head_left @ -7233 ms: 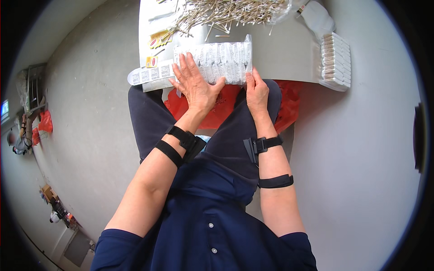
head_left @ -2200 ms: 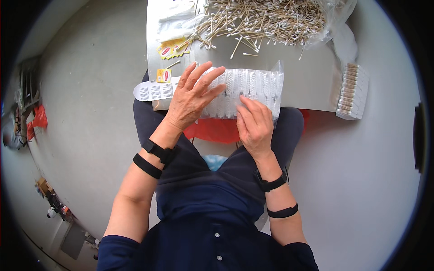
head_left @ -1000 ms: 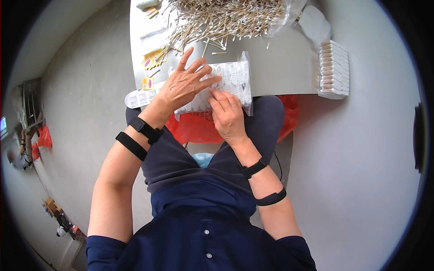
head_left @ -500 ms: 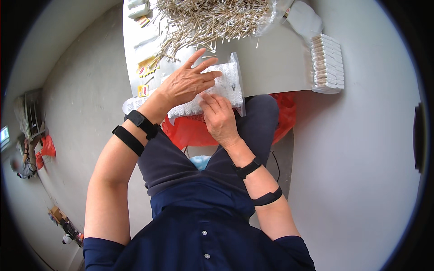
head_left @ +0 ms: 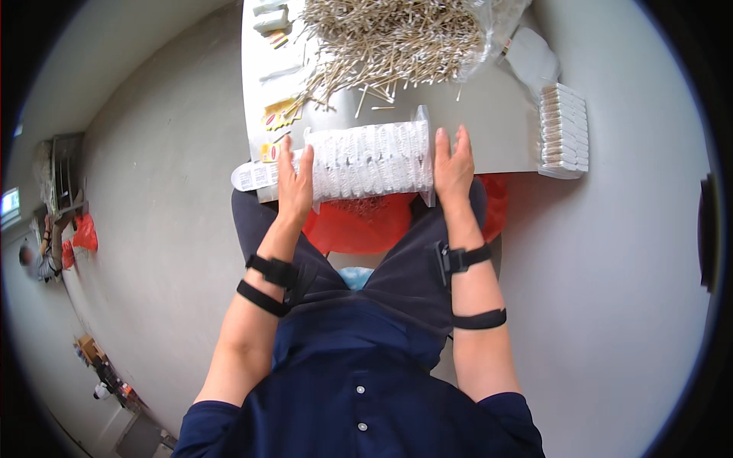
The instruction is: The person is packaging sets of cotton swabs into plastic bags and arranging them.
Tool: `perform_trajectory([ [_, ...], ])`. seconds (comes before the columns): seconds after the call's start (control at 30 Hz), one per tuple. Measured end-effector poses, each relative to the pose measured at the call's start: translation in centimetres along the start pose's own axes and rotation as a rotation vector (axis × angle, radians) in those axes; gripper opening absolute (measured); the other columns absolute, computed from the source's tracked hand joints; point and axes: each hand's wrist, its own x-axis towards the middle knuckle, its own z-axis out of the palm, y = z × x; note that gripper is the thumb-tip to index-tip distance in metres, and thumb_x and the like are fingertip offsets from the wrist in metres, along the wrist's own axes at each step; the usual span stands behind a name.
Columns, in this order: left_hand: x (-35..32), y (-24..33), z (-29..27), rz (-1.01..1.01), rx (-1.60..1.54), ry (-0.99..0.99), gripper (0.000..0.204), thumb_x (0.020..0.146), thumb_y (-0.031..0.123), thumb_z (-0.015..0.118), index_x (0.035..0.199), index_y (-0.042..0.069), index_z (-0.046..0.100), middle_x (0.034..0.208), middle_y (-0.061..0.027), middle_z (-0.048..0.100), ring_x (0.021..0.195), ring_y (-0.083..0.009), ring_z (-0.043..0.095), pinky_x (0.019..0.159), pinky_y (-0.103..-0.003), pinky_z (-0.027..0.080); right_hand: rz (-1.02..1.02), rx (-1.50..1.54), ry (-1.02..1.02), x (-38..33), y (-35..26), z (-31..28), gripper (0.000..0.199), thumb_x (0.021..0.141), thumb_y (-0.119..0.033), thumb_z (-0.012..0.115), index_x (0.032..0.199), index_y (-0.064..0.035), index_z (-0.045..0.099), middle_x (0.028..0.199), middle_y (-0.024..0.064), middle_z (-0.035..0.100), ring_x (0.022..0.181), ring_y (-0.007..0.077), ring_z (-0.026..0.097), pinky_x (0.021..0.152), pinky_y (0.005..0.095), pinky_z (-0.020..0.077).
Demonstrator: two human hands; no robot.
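A clear plastic bag (head_left: 370,159) packed with rows of white-tipped cotton swabs lies along the front edge of the table, partly over my lap. At its left end is my left hand (head_left: 296,182), upright with fingers stretched out and the palm turned toward the bag. My right hand (head_left: 455,169) stands at the bag's right end, fingers also straight, beside the clear plastic edge. Whether either palm presses on the bag is hard to tell. Under my left hand's side, a white printed strip with a rounded end (head_left: 253,177) sticks out to the left.
A large heap of loose cotton swabs (head_left: 389,42) covers the back of the table (head_left: 496,126). Yellow cards (head_left: 281,114) and white packets lie at the left. Stacked swab packs (head_left: 563,128) stand at the right edge. A red bag (head_left: 366,225) hangs below; another person (head_left: 47,256) sits far left.
My left hand has come off the top of the bag to its left end. My right hand has moved from the bag's front to its right end. The view has shifted slightly.
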Motion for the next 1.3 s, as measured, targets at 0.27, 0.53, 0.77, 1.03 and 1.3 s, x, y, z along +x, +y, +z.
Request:
perform_trajectory([
  [0.27,-1.4,3.6,0.9,-0.350,-0.219,-0.125,0.062,0.102,0.048,0.045,0.135,-0.005,0.047,0.135,-0.0195,0.052,0.121,-0.0228,0.050,0.104,-0.034,0.037,0.183,0.193,-0.432,-1.8,-0.3,0.3,0.066,0.100,-0.056,0.042,0.109,0.0062,0.064,0.103,0.0207,0.068,0.098,0.0300,0.063,0.090,0.0381,0.0452],
  [0.53,-2.1,2.1,-1.6,0.123,-0.435,-0.014,0.042,0.097,0.021,0.063,0.129,0.000,0.045,0.130,-0.0129,0.054,0.117,-0.0193,0.054,0.102,-0.031,0.041,0.057,0.826,-0.289,-3.9,-3.3,-0.8,0.050,0.105,-0.041,0.042,0.122,0.0021,0.061,0.117,0.0080,0.065,0.110,0.0149,0.058,0.097,0.0286,0.0443],
  [0.77,-0.9,3.4,-2.7,0.547,0.309,0.094,0.067,0.093,0.027,0.064,0.146,0.001,0.032,0.148,-0.0251,0.035,0.139,-0.0380,0.033,0.115,-0.045,0.024,-0.133,0.463,-0.033,-4.3,-5.6,-0.7,0.053,0.105,-0.037,0.043,0.132,0.0068,0.051,0.133,0.0186,0.057,0.125,0.0279,0.052,0.109,0.0354,0.0364],
  [1.03,0.9,-2.6,0.4,-0.398,-0.003,-0.050,0.062,0.098,0.036,0.054,0.142,-0.005,0.040,0.141,-0.0258,0.047,0.133,-0.0361,0.043,0.110,-0.038,0.032,0.348,0.132,-0.240,-6.8,-0.4,3.1,0.061,0.101,-0.044,0.041,0.138,0.0044,0.045,0.150,0.0269,0.035,0.140,0.0388,0.033,0.114,0.0395,0.0302],
  [1.3,2.0,3.1,-1.2,-0.554,-0.377,-0.191,0.054,0.103,0.041,0.043,0.134,-0.003,0.051,0.135,-0.0142,0.053,0.125,-0.0240,0.048,0.104,-0.039,0.038,0.448,0.359,-0.344,-4.5,-3.2,1.8,0.078,0.089,-0.038,0.064,0.144,0.0100,0.035,0.147,0.0293,0.040,0.136,0.0344,0.042,0.109,0.0360,0.0360],
])
